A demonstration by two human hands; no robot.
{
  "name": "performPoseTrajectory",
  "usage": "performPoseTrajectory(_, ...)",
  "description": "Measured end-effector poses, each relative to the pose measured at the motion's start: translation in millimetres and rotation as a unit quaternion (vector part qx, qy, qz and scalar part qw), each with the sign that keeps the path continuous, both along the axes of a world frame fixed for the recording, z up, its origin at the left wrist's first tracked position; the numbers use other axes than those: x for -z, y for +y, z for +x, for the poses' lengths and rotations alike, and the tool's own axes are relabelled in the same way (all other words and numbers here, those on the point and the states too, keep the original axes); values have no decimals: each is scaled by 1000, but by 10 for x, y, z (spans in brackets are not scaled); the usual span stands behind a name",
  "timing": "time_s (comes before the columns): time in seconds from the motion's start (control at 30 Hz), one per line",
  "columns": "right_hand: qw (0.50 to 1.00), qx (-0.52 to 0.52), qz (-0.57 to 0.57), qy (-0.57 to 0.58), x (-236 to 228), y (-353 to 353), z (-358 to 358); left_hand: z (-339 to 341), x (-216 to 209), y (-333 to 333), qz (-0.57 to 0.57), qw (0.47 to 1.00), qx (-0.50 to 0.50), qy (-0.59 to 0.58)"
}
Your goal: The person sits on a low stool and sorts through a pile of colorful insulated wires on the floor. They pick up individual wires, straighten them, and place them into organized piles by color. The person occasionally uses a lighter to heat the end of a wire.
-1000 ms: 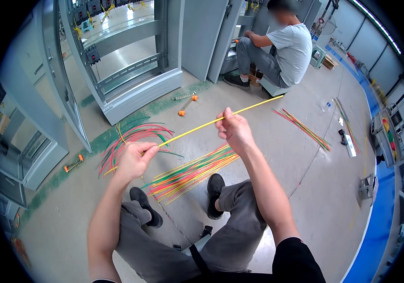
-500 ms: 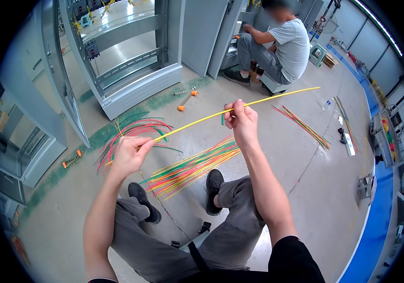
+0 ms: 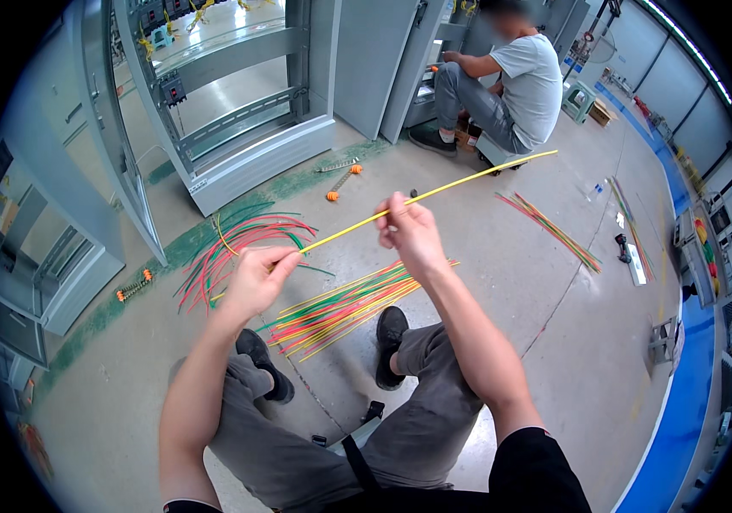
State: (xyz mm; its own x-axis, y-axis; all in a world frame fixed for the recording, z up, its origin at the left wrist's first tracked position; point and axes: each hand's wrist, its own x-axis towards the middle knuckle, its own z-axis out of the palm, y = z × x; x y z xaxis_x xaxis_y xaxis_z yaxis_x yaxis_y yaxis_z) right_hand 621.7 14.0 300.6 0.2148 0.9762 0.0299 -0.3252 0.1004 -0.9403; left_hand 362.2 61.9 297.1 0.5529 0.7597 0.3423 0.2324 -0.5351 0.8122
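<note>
A long, thin yellow wire (image 3: 479,178) slants up to the right in front of me, nearly straight. My left hand (image 3: 255,278) pinches it close to its lower left, and a short yellow piece shows below that hand. My right hand (image 3: 409,232) is closed around the middle of the wire, thumb and forefinger together. Under my hands, on the floor, lies a bundle of straight red, green and yellow wires (image 3: 353,301). A looser heap of curved red and green wires (image 3: 250,244) spreads beside my left hand.
Open grey metal cabinets (image 3: 268,154) stand ahead and left. A person (image 3: 520,85) sits working at another cabinet. Spring-like parts with orange ends (image 3: 345,184) lie ahead. Another wire bundle (image 3: 550,232) and a white strip (image 3: 636,265) lie at the right.
My right hand has moved left along the wire, nearer my left hand. My left hand has shifted slightly right, and the wire's far end sits a little further left.
</note>
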Motion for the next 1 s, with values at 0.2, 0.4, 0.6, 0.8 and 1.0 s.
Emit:
performPoseTrajectory(0.2, 996, 52, 61, 38, -83, -19, 328, -192, -113, 76, -121, 991, 59, 3)
performPoseTrajectory(0.4, 991, 91, 71, -67, -115, -33, 284, -95, -141, 25, 35, 996, -19, 82)
performPoseTrajectory(0.6, 998, 44, 48, 23, -138, -2, 367, -140, -99, 71, -9, 998, 29, 61)
performPoseTrajectory(0.8, 996, 66, 29, 45, -53, 58, 388, -102, -47, 58, -5, 999, 14, 39)
performPoseTrajectory(1.0, 993, 113, 22, -2, 14, -11, 653, -249, -20, 124, -38, 996, 27, 80)
